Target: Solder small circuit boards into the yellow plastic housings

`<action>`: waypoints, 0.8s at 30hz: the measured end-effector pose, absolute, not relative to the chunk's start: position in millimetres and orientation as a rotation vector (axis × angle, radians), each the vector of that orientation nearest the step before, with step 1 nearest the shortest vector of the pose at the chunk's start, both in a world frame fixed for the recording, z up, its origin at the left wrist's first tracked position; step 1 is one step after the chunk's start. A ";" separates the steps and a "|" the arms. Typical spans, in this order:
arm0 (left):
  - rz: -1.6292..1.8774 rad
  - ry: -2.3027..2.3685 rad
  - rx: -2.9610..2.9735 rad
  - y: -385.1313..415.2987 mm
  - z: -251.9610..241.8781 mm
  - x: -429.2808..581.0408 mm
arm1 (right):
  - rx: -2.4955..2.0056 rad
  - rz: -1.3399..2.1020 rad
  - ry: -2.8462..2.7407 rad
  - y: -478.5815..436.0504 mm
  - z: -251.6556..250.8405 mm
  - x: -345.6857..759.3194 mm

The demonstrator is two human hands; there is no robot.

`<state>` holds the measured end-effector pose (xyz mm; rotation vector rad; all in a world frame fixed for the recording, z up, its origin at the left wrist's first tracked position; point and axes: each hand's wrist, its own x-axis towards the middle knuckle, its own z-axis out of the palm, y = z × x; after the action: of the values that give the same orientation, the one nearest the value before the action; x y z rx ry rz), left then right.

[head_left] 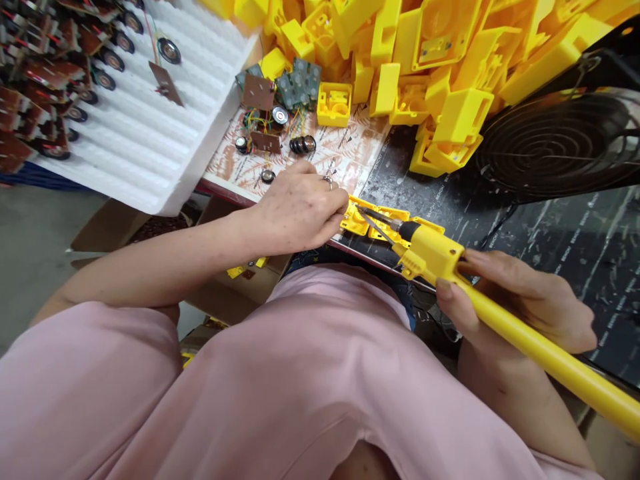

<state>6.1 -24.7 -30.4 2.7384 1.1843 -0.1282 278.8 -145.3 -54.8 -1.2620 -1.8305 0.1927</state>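
Note:
My right hand is wrapped round a yellow soldering tool with a dark collar and a metal tip. The tip points left and reaches over a row of small yellow casings at the table's front edge. At the left end of the row, my left hand is closed, its fingertips against the leftmost casing. Whether it pinches the casing or a small part there is hidden. A ring shows on one finger. Just beyond this hand lie a small round speaker and a stack of black discs.
Yellow casings are heaped along the back. A black round-grilled fan stands at right. Brown boards and wired green parts lie at back centre. A white foam tray holds boards with speakers at left. Cardboard boxes sit below the table.

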 end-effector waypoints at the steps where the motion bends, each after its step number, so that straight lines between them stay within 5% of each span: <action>1: -0.058 1.143 2.727 -23.1 -32.0 3.0 | -1.208 0.129 -1.804 -143.0 -52.6 275.6; 8: 0.280 1.168 2.563 -14.4 -48.4 -1.2 | -1.296 0.142 -1.695 -140.4 -52.7 266.5; 24: 0.011 1.134 2.654 2.1 -32.1 19.6 | -1.096 0.171 -2.038 -125.7 -35.6 258.5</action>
<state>19.6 2.1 -32.1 2.6542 1.1344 0.0106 258.5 -125.7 -35.6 -1.0964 -2.0382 0.1713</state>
